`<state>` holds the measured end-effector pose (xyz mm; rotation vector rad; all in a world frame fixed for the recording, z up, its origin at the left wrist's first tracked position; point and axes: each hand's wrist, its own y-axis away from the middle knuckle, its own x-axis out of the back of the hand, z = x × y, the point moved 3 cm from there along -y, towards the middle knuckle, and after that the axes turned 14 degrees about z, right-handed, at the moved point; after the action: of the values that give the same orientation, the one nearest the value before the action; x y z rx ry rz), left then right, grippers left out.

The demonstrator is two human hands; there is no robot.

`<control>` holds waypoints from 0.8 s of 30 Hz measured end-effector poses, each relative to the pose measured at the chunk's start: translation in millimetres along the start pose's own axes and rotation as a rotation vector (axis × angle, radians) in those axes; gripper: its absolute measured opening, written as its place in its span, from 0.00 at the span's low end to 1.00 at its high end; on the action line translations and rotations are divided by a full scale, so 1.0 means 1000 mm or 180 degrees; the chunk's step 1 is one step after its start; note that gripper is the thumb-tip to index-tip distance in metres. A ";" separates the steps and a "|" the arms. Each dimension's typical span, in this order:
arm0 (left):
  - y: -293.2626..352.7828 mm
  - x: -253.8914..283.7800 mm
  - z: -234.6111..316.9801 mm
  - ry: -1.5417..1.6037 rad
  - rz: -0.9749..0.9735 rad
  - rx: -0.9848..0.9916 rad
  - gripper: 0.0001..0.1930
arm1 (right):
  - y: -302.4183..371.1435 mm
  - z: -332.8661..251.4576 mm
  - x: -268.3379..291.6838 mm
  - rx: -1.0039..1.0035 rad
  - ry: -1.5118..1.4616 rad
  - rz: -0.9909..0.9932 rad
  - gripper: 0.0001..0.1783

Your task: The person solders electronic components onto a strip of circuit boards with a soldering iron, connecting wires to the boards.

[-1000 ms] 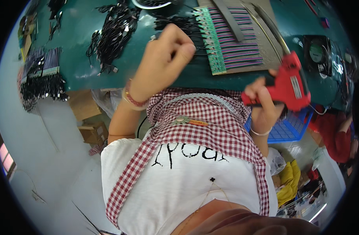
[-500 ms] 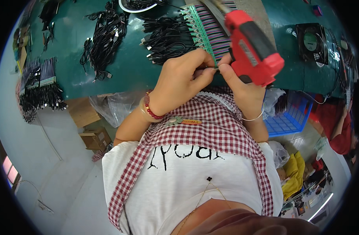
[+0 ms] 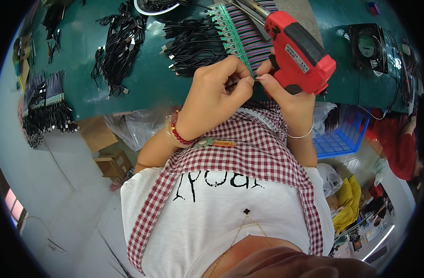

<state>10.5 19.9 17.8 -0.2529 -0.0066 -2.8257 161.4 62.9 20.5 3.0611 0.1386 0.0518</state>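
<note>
Finger and thumb of my left hand point(image 3: 216, 95) are closed in a pinch at the near end of a green circuit-board strip point(image 3: 230, 39). A bit of black cable point(image 3: 231, 85) shows inside that grip; most of it is hidden. My right hand point(image 3: 290, 102) is wrapped round a red and black soldering gun point(image 3: 301, 55), its metal tip pointing away over the strip. The thumb and a finger of the same hand meet at a thin wire end beside my left fingertips. Black cables point(image 3: 193, 51) with plugs lie left of the strip, and striped wires point(image 3: 253, 37) run from its right.
A bundle of black cables point(image 3: 124, 46) and a white bowl point(image 3: 157, 10) lie further left on the green table point(image 3: 175, 95). More wired strips point(image 3: 47, 99) hang over its left edge. A black fan point(image 3: 368, 48) stands right. Below are a blue crate point(image 3: 339, 139) and a person's red sleeve point(image 3: 395, 148).
The soldering gun has tilted slightly, and its tip shows more clearly. Both hands stay together at the strip's near end. The person at the right has shifted an arm.
</note>
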 end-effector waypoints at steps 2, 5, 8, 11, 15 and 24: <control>0.000 -0.002 0.000 0.0075 -0.0062 0.0211 0.03 | 0.003 -0.002 -0.002 0.0046 0.0017 -0.0040 0.08; 0.000 0.000 -0.001 0.0126 -0.0153 0.0585 0.04 | 0.003 -0.006 -0.004 0.0232 0.0062 -0.0121 0.07; 0.000 0.000 0.000 0.0184 -0.0290 0.0832 0.05 | 0.004 -0.005 -0.003 0.0271 0.0177 -0.0149 0.07; 0.002 -0.002 0.000 0.0335 -0.0325 0.0772 0.05 | 0.006 -0.007 -0.004 0.0523 0.0359 -0.0193 0.08; 0.002 -0.002 0.003 0.0338 -0.0210 0.0236 0.05 | 0.007 -0.006 -0.006 0.0284 0.0065 -0.0261 0.09; -0.002 0.007 0.013 -0.0586 0.0550 -0.0872 0.04 | 0.005 0.004 -0.008 -0.0696 -0.0929 0.0083 0.19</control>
<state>5.5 19.6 31.7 -0.5460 0.3469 -2.6164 153.7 57.2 16.8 2.8123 0.0691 -0.3523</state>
